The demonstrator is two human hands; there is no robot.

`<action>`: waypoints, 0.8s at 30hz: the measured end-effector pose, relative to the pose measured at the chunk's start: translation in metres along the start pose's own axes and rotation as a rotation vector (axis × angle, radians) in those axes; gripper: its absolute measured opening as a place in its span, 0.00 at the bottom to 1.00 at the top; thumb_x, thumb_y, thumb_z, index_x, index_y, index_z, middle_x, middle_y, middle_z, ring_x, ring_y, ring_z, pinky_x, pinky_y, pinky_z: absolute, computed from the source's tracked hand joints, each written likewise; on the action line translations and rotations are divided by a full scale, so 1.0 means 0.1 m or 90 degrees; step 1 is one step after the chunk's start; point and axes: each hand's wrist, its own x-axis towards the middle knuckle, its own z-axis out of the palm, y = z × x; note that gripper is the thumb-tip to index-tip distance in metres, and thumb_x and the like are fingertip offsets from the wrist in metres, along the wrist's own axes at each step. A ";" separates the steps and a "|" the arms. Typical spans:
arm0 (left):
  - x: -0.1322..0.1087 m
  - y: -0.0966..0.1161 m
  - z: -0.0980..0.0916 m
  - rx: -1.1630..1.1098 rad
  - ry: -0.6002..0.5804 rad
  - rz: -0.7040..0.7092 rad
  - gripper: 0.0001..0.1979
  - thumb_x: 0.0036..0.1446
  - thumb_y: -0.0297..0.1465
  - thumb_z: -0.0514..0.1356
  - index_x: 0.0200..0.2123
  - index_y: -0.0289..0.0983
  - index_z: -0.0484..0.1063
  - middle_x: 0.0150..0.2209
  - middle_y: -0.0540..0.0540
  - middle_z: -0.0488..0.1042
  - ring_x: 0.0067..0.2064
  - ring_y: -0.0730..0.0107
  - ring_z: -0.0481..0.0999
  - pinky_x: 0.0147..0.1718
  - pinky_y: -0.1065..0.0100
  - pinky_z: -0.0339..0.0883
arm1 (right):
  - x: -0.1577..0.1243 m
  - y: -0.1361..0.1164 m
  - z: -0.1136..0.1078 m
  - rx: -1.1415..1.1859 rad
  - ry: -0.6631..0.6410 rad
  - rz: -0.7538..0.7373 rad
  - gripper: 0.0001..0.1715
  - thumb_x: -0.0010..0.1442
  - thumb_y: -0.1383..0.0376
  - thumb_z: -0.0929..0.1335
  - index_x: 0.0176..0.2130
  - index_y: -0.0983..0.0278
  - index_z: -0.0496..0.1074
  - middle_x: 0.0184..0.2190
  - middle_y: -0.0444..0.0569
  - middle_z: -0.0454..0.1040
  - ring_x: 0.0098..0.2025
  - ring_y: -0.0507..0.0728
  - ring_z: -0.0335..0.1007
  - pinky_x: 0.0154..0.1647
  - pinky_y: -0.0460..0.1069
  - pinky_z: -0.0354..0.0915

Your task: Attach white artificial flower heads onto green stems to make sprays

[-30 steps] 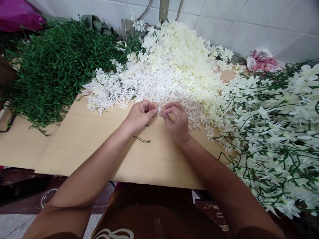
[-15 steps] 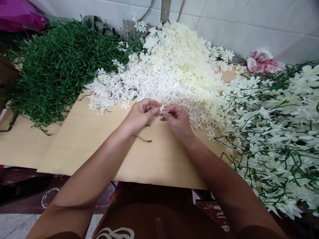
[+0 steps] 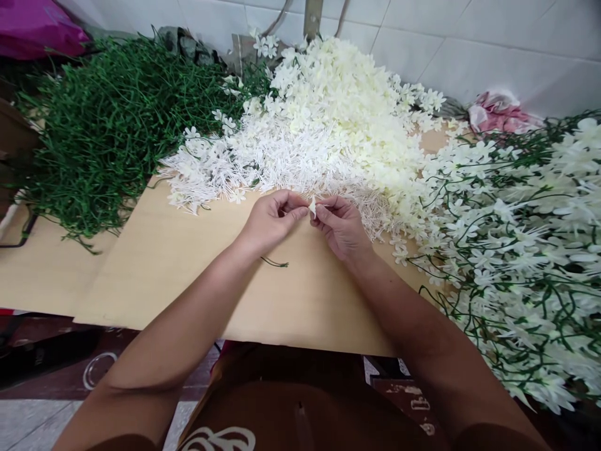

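In the head view, my left hand [image 3: 278, 219] and my right hand [image 3: 344, 227] meet over the table, fingertips pinched together. Between them is a small white artificial flower [image 3: 313, 205], seen side-on. Its lower end is partly covered by my right fingers. My left thumb and forefinger press at the flower's left side; whatever else they pinch is too small to make out. Just beyond my hands spreads a heap of loose white and cream artificial flowers [image 3: 347, 119], with thin white stamens [image 3: 300, 156] along its near side. A loose green stem [image 3: 275, 262] lies below my left wrist.
A large pile of green plastic stems [image 3: 117, 125] covers the left. Flowers on green stems [image 3: 511, 250] are heaped at the right. Brown board [image 3: 291, 307] covers the table up to its front edge. A tiled wall [image 3: 460, 50], a pink-and-white cloth [image 3: 502, 113] and a magenta bag [image 3: 37, 28] stand behind.
The flower between my fingers has turned from showing its open petals to a side-on view. Both hands have shifted slightly to the right, and the left forearm covers more of the stems beneath.
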 end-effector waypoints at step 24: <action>0.00 0.07 -0.08 -0.169 -0.122 -0.148 0.14 0.40 0.32 0.70 0.27 0.35 0.69 0.20 0.52 0.71 0.23 0.78 0.68 0.22 0.74 0.57 | -0.09 -0.11 0.10 -0.171 -0.076 -0.134 0.18 0.48 0.54 0.76 0.28 0.62 0.70 0.29 0.42 0.71 0.32 0.50 0.69 0.35 0.49 0.70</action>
